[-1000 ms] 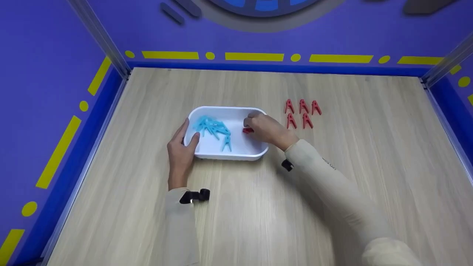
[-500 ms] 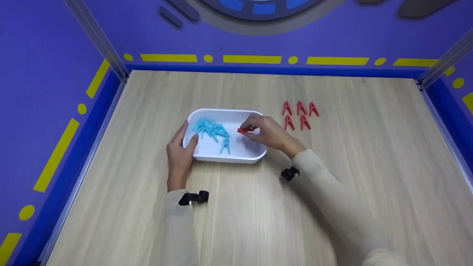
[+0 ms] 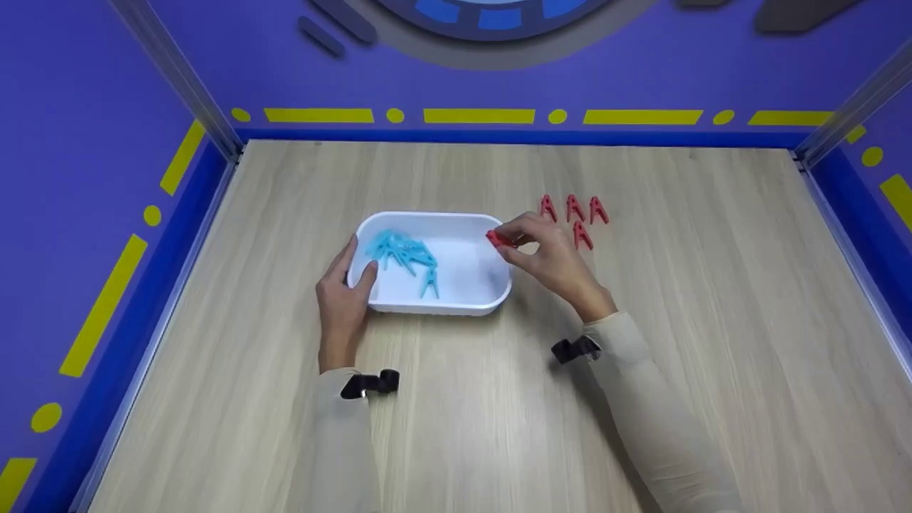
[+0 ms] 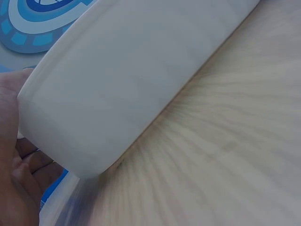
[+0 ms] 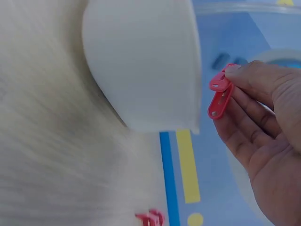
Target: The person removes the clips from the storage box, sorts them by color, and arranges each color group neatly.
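My left hand (image 3: pixel 342 303) grips the left end of a white plastic basin (image 3: pixel 427 309), thumb over the rim and fingers along the outer wall. In the left wrist view, part of that hand (image 4: pixel 11 155) shows at the basin's corner. Light blue clothespins (image 3: pixel 402 251) lie in a pile in the basin's left half. Above the right rim, my right hand (image 3: pixel 559 263) pinches a red clothespin (image 3: pixel 499 239) between thumb and fingers. The right wrist view shows this clothespin (image 5: pixel 220 92) raised beside the basin's outer wall.
Several red clothespins (image 3: pixel 572 208) stand out on the wooden table (image 3: pixel 456 427) to the right of the basin, beyond the right hand, which covers part of that area. Blue panels with yellow marks (image 3: pixel 479 116) enclose the table at the back and sides.
My right hand has lifted the red clothespin from inside the basin and moved right, to the right rim. One red clothespin on the table is now hidden by the hand. The left hand keeps its grip.
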Action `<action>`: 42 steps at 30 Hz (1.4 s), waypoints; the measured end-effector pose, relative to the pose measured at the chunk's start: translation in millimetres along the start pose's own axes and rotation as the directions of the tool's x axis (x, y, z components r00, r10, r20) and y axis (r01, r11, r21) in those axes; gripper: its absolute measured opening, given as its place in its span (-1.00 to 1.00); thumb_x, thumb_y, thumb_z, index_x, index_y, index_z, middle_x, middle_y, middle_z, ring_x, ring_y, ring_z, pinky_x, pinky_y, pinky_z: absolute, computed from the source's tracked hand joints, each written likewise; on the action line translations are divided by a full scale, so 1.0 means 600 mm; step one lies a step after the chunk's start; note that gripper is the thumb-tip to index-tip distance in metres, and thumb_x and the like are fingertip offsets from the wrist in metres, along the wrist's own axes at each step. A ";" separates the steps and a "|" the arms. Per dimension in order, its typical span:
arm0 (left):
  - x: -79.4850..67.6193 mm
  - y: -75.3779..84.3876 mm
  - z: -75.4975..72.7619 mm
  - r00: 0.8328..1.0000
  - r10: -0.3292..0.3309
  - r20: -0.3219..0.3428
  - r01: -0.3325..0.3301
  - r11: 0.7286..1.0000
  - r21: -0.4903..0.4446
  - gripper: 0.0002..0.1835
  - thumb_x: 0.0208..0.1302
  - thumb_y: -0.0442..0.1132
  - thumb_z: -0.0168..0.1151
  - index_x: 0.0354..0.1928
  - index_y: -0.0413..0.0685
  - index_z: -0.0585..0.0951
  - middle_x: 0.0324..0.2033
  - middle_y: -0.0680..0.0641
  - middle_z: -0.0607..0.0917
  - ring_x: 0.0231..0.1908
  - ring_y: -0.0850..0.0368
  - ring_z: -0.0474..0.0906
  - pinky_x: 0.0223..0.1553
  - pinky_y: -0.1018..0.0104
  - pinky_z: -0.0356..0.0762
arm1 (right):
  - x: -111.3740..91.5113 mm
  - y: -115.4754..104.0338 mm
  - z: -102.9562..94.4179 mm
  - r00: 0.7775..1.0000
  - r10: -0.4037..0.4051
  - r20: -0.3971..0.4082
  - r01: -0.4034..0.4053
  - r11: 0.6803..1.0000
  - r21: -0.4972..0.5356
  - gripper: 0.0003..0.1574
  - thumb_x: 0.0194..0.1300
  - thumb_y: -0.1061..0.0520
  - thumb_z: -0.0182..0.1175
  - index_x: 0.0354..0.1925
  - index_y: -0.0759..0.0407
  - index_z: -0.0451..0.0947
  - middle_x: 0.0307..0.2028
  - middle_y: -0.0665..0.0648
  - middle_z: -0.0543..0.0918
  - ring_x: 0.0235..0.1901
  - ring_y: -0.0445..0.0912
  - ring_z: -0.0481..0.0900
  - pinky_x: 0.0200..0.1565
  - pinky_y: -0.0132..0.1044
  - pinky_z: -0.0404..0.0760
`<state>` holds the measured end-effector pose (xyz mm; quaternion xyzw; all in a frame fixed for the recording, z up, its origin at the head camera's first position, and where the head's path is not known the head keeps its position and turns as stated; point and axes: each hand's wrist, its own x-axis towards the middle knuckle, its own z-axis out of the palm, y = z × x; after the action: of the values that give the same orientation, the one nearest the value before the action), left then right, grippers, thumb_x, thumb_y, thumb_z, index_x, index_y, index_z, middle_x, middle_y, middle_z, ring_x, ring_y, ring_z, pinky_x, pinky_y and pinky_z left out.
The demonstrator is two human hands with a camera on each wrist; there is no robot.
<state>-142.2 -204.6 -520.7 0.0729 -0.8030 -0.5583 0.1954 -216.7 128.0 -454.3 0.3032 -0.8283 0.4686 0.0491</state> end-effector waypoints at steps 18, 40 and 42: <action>-0.004 0.001 -0.001 0.999 -0.032 0.011 0.032 0.999 0.002 -0.34 0.52 -0.17 0.34 0.56 -0.09 0.39 0.53 -0.11 0.41 0.54 0.01 0.26 0.53 0.20 0.22 | -0.058 0.060 -0.062 0.929 0.222 -0.297 -0.225 0.974 0.026 -0.67 0.31 0.37 0.46 0.05 0.36 0.72 -0.06 0.26 0.75 -0.07 0.06 0.71 -0.05 -0.44 0.62; -0.003 0.003 -0.003 1.000 -0.018 0.013 0.018 1.000 0.004 -0.35 0.51 -0.21 0.35 0.55 -0.13 0.40 0.52 -0.12 0.42 0.53 0.00 0.28 0.52 0.23 0.24 | -0.088 0.121 -0.119 0.826 0.346 -0.444 -0.380 0.925 0.015 -0.69 0.40 0.32 0.40 0.08 0.37 0.70 -0.01 0.24 0.74 -0.08 -0.05 0.69 -0.06 -0.46 0.63; -0.003 0.003 -0.003 1.000 -0.019 0.014 0.019 1.000 0.003 -0.35 0.51 -0.22 0.34 0.55 -0.13 0.39 0.52 -0.12 0.41 0.54 0.01 0.27 0.52 0.24 0.24 | -0.088 0.126 -0.120 0.817 0.357 -0.453 -0.394 0.919 0.014 -0.69 0.40 0.32 0.39 0.09 0.37 0.69 -0.02 0.24 0.73 -0.08 -0.05 0.69 -0.07 -0.46 0.62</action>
<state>-139.4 -204.9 -518.9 0.0768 -0.8045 -0.5594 0.1842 -229.9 238.5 -490.2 0.0161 -0.8561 0.4924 0.1565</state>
